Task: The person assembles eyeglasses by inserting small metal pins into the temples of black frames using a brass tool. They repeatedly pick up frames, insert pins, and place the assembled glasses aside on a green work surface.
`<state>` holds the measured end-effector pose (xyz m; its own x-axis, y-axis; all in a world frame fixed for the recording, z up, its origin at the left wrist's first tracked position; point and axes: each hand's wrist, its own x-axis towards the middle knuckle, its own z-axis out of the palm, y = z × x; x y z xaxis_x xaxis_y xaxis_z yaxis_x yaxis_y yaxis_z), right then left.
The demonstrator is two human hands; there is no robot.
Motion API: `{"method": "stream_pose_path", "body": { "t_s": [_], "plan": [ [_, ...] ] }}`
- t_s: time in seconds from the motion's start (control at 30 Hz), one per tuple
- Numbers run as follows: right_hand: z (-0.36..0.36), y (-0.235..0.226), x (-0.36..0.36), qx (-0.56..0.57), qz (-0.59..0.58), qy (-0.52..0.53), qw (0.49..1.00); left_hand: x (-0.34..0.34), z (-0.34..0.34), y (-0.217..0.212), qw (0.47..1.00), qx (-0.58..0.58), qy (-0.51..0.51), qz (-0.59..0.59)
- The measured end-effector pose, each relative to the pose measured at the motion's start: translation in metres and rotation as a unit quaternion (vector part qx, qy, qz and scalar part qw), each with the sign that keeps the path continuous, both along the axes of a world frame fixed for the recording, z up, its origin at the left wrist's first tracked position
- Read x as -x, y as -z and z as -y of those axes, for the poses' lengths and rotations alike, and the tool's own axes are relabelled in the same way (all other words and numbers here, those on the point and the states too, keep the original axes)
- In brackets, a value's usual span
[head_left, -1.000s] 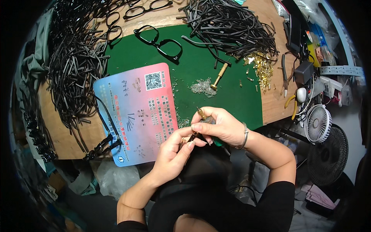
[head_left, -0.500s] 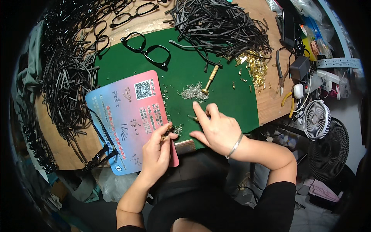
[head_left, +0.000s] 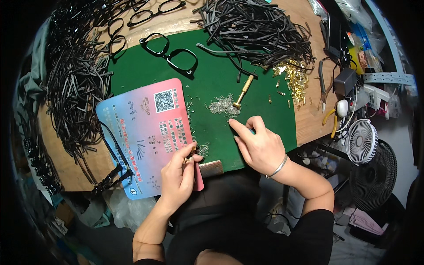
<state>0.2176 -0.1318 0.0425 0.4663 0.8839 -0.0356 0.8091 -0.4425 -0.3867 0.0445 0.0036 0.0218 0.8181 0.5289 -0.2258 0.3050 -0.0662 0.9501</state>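
Head view: left hand [head_left: 177,173] has its grip pinched on a small gold-and-dark piece [head_left: 190,156], over the right edge of the pink-and-blue sheet [head_left: 179,104]. Right hand [head_left: 261,148] puts an index fingertip at the near edge of the silver parts pile [head_left: 221,105] on the green mat [head_left: 269,119]; rest of that grip's hidden, can't tell if it's grasping anything. Brass-coloured tool [head_left: 244,92] lies at the pile's right.

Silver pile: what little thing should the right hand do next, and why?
Perhaps the right hand should pinch one bit from the silver pile: its fingers are at the pile's near edge, while the left hand holds a small dark-and-gold piece, mostly hidden.
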Motion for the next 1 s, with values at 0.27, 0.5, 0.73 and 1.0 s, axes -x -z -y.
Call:
{"method": "stream_pose_path", "body": {
  "t_s": [0.27, 0.5, 0.73, 1.0],
  "plan": [
    [-0.005, 0.005, -0.001, -0.003, 0.035, -0.008, 0.999, 0.001, -0.007, -0.002, 0.984, 0.175, -0.04, -0.003],
    [-0.006, 0.005, -0.001, 0.006, 0.045, -0.013, 0.999, 0.001, -0.013, -0.01, 0.968, 0.247, -0.045, 0.012],
    [-0.011, -0.002, -0.002, 0.039, -0.051, -0.029, 0.998, 0.004, -0.015, -0.004, 0.961, 0.274, -0.05, 0.0],
    [-0.035, -0.013, 0.028, 0.016, -0.337, -0.109, 0.935, 0.003, -0.002, 0.006, 0.994, 0.087, -0.06, -0.015]
  ]
}}
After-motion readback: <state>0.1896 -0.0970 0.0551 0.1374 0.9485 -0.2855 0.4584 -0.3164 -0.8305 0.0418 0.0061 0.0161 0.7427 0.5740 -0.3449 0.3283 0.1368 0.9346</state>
